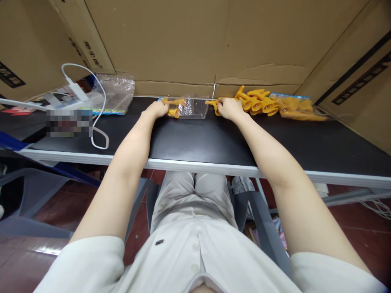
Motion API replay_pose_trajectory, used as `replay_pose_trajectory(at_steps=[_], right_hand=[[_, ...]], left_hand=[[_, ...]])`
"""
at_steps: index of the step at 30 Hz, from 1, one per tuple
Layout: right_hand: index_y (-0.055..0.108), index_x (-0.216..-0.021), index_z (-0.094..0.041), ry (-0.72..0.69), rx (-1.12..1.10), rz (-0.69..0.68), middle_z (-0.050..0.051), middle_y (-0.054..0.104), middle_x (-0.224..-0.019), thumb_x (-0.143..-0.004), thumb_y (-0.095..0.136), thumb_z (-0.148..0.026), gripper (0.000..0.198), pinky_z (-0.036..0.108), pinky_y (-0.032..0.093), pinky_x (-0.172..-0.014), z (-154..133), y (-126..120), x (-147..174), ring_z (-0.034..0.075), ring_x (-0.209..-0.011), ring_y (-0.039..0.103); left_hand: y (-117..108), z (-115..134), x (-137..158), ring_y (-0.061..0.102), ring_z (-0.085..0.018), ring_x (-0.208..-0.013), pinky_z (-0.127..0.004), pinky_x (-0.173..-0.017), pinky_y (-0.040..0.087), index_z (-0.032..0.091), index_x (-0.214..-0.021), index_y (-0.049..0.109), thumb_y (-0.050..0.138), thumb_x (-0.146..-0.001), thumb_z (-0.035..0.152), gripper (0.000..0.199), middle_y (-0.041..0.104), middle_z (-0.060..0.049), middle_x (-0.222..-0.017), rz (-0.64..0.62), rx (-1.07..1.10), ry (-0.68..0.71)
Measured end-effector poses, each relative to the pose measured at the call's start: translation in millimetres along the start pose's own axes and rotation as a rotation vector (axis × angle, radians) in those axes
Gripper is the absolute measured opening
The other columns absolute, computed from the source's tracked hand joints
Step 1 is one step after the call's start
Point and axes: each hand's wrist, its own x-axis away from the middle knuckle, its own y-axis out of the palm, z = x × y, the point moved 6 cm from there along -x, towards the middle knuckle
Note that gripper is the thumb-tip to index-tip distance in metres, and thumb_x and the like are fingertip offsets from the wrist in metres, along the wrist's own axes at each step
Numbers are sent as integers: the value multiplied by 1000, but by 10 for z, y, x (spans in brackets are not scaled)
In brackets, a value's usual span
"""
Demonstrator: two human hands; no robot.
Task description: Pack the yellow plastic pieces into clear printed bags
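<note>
My left hand is closed on the left end of a clear plastic bag with a colourful header. Yellow plastic pieces lie in or on this bag; one shows a round, open end. To the right of the bag, my right hand has its fingers closed on another yellow plastic piece, whose slim end sticks out to the left. Right beside that hand lies a pile of similar yellow pieces with round, cup-like ends. My fingers partly hide both held things.
A filled bag of yellow pieces lies right of the pile. Clear bags and a white cable lie at the left on the black tabletop. Cardboard walls in the back and sides. A pale edge runs along the front.
</note>
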Motion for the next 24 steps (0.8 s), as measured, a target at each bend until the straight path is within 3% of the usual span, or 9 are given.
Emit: replay_pose_trajectory(at_steps=[5,10,14,18,24], right_hand=[[67,-152,-15,-135,-155,-110,16,73,-136,-97,49,-13,57,46,54,-112,-32,122,-14,32,-125,70],[64,-154,-22,-289,75,-24,21,60,-147,-104,53,-29,52,59,49,-109,-82,121,53,41,-134,57],[61,-155,-21,-397,164,-18,22,57,-152,-105,44,-22,52,62,44,-109,-193,102,124,43,-139,52],[59,-149,-14,-428,149,18,24,61,-147,-98,42,-13,54,64,38,-113,-241,86,131,43,-139,52],[53,-143,-13,-435,46,72,21,69,-127,-91,52,-18,53,65,32,-119,-288,44,111,40,-126,58]], left_hand=[[-12,26,29,50,-39,-158,-45,-129,42,2,-160,57,27,-112,46,72,55,-26,-165,2,-23,-7],[-10,28,22,52,-35,-157,-40,-129,42,4,-159,58,27,-113,42,68,58,-23,-164,21,-51,-13],[-9,34,13,54,-34,-156,-39,-128,43,4,-158,59,27,-113,41,67,59,-23,-162,32,-53,0],[-6,31,1,53,-35,-156,-40,-128,43,4,-158,60,28,-113,42,67,60,-23,-162,33,-47,8],[6,8,2,52,-36,-156,-43,-129,42,4,-159,58,30,-113,42,67,59,-23,-163,48,-21,6]])
